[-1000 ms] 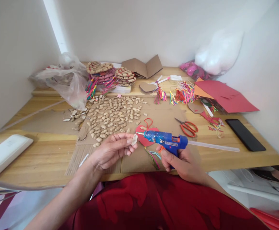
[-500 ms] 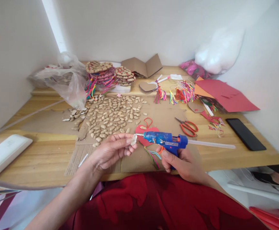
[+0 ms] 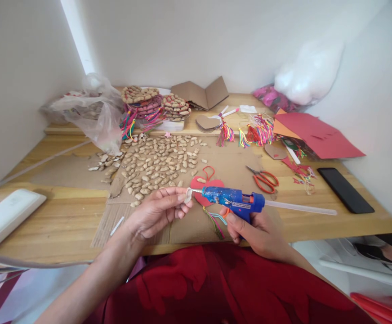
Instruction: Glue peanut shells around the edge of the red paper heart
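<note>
Between thumb and fingers, my left hand point(image 3: 164, 209) pinches a peanut shell point(image 3: 188, 196). My right hand point(image 3: 253, 227) is wrapped round the handle of a blue glue gun point(image 3: 229, 198), and its metal nozzle points left, at the shell. A clear glue stick point(image 3: 302, 208) sticks out of the gun's back. Partly hidden behind the gun lies a red heart point(image 3: 196, 182) with one peanut on it, a red loop at its top and a coloured tassel point(image 3: 216, 221) below. Many loose peanuts point(image 3: 158, 162) are spread over the cardboard to the left.
Orange-handled scissors point(image 3: 265, 180) and a black phone point(image 3: 346, 190) lie at the right. Peanut-covered pieces point(image 3: 175, 107), cardboard hearts point(image 3: 207, 122) and tassels point(image 3: 261, 130) are at the back. A plastic bag point(image 3: 98, 112) stands back left, red paper point(image 3: 320, 135) back right, a white box point(image 3: 12, 218) front left.
The glue gun has tilted slightly, its rear end and glue stick sitting a little lower and the stick reaching further right. Both hands keep their holds.
</note>
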A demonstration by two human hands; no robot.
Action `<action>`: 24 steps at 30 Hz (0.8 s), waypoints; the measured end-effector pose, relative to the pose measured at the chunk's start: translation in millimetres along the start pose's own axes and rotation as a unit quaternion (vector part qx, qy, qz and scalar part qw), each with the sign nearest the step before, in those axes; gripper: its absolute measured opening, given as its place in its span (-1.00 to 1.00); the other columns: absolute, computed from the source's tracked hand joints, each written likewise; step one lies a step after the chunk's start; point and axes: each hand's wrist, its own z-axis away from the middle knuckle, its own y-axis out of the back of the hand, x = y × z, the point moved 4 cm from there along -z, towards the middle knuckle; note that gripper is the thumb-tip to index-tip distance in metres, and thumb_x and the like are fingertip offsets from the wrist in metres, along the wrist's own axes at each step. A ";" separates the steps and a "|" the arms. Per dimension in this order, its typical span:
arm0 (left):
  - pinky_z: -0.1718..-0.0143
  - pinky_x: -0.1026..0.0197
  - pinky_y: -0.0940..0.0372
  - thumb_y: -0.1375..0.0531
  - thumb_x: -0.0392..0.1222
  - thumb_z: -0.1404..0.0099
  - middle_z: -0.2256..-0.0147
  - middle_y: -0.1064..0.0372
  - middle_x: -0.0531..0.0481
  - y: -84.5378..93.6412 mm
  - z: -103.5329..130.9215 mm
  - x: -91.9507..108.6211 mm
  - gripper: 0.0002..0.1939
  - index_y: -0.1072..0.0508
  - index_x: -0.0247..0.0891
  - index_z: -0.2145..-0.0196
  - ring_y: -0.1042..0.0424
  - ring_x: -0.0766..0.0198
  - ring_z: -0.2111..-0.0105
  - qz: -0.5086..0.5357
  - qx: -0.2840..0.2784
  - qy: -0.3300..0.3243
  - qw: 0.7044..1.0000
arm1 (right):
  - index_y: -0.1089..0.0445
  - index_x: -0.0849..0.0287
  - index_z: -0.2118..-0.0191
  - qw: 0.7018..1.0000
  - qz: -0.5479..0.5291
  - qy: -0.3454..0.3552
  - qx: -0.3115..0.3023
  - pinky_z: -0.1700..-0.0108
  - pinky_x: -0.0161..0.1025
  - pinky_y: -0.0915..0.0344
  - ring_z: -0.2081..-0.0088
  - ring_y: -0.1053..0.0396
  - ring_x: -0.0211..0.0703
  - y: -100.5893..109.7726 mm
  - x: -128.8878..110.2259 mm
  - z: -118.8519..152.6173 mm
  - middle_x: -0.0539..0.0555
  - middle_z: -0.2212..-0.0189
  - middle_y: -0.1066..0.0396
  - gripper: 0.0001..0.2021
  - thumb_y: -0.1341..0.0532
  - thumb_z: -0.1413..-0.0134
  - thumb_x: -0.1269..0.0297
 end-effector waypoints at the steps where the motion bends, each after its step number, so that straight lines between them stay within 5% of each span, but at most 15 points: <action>1: 0.44 0.45 -0.42 -0.60 -0.05 -0.03 0.46 -0.54 -0.04 0.1 0.2 0.0 -0.67 -0.70 -0.33 0.36 -0.46 0.41 0.50 0.001 0.001 -0.001 1.000 | -0.38 0.09 0.16 1.000 0.002 0.000 -0.001 0.46 -0.28 -0.23 0.54 -0.21 -0.27 0.1 -0.3 -0.1 -0.12 0.58 -0.26 -0.56 -0.25 -0.30 -0.23; 24: 0.43 0.45 -0.42 -0.60 -0.08 -0.05 0.45 -0.54 -0.04 0.9 0.4 -1.0 -0.69 -0.70 -0.31 0.33 -0.48 0.40 0.49 0.012 0.004 0.005 1.000 | -0.32 0.09 0.30 0.998 0.055 0.009 0.002 0.48 -0.26 -0.21 0.55 -0.24 -0.25 1.3 2.5 0.2 -0.08 0.59 -0.27 -0.58 -0.17 -0.39 -0.17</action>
